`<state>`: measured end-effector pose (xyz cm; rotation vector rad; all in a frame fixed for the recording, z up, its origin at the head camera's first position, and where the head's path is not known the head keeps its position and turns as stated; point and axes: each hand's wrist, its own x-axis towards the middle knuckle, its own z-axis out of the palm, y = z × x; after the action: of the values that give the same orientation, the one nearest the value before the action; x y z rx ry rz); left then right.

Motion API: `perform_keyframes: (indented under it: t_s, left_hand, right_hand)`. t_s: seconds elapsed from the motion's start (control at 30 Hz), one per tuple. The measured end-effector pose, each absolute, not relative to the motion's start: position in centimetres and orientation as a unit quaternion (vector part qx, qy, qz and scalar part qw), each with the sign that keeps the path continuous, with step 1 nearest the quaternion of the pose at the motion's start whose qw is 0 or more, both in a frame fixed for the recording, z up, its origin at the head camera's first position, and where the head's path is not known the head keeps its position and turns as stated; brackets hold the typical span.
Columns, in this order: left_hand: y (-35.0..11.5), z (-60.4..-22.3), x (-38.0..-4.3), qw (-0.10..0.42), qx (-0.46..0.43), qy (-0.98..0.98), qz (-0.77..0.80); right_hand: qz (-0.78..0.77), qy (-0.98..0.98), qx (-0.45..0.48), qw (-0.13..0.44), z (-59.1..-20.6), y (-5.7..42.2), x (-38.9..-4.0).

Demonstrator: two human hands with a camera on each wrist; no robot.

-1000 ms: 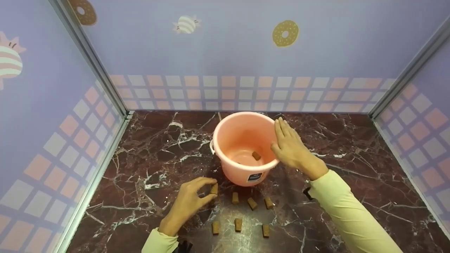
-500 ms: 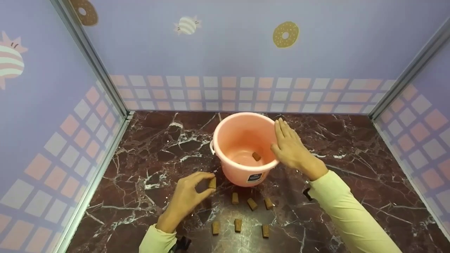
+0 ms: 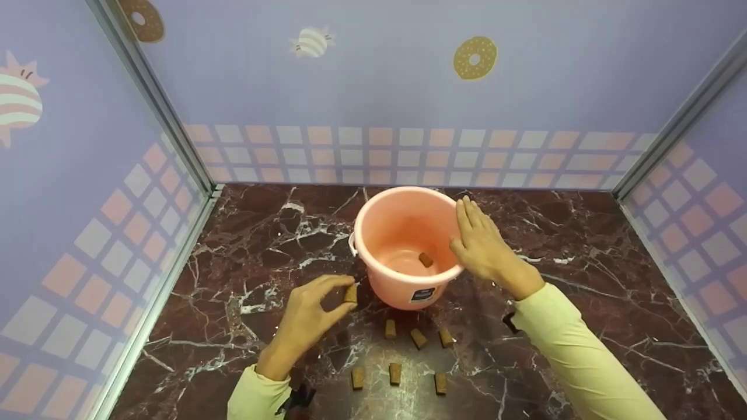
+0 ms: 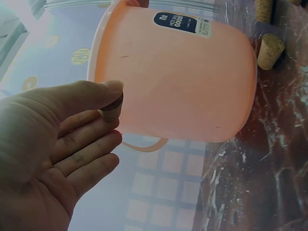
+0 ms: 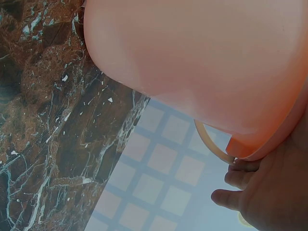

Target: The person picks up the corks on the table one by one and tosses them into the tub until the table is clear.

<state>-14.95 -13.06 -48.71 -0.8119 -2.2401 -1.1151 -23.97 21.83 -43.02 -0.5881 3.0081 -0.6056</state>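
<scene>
My left hand (image 3: 303, 318) pinches a cork stopper (image 3: 350, 293) between thumb and fingers, left of the pink bucket (image 3: 385, 286) and below its rim. In the left wrist view, the thumb covers part of this cork (image 4: 111, 111), and the other fingers are extended. The right hand (image 3: 487, 248) rests at the bucket's right rim with its fingers straight. Seen from the right wrist, those fingers (image 5: 228, 198) are beside the rim and the pale handle (image 5: 211, 144). Inside the upright bucket, one cork (image 3: 426, 259) lies on the bottom.
Several corks lie in two rough rows in front of the bucket, among them a near cork (image 3: 440, 383) and a far cork (image 3: 390, 328). The dark marbled tabletop (image 3: 262, 233) meets a patterned back wall (image 3: 385, 87) and side walls.
My left hand has lifted slightly and moved a little left and away from me, still pinching the cork. The right hand and bucket have stayed in place.
</scene>
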Motion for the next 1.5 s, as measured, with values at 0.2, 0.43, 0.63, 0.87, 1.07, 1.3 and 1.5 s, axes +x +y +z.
perform_keyframes:
  t_s: [0.2,0.43,0.63,0.87,1.07,1.3,1.5]
  left_hand:
    - [-13.0,-47.6,-15.2,0.274,-0.309,-0.814,-0.407]
    - [-12.9,-46.3,-15.7,0.296,-0.316,-0.805,-0.405]
    - [-12.7,-45.3,-15.9,0.305,-0.315,-0.801,-0.408]
    - [-12.2,-44.3,-16.2,0.315,-0.309,-0.796,-0.415]
    - [-11.8,-43.6,-16.5,0.312,-0.308,-0.795,-0.419]
    - [-11.2,-42.7,-16.9,0.309,-0.313,-0.794,-0.419]
    - [-10.7,-42.3,-17.4,0.31,-0.319,-0.795,-0.413]
  right_hand:
    - [-0.195,0.963,-0.187,0.011,-43.0,21.8,-24.0]
    - [-0.193,0.963,-0.188,0.004,-43.0,21.7,-24.0]
    - [-0.194,0.963,-0.187,0.005,-43.0,21.7,-24.0]
    - [-0.192,0.964,-0.186,0.006,-43.0,21.7,-23.9]
    - [-0.193,0.963,-0.189,0.002,-43.0,21.8,-23.9]
    - [-0.196,0.962,-0.19,0.004,-43.0,21.8,-23.9]
    - [-0.196,0.962,-0.19,0.004,-42.9,21.8,-23.9]
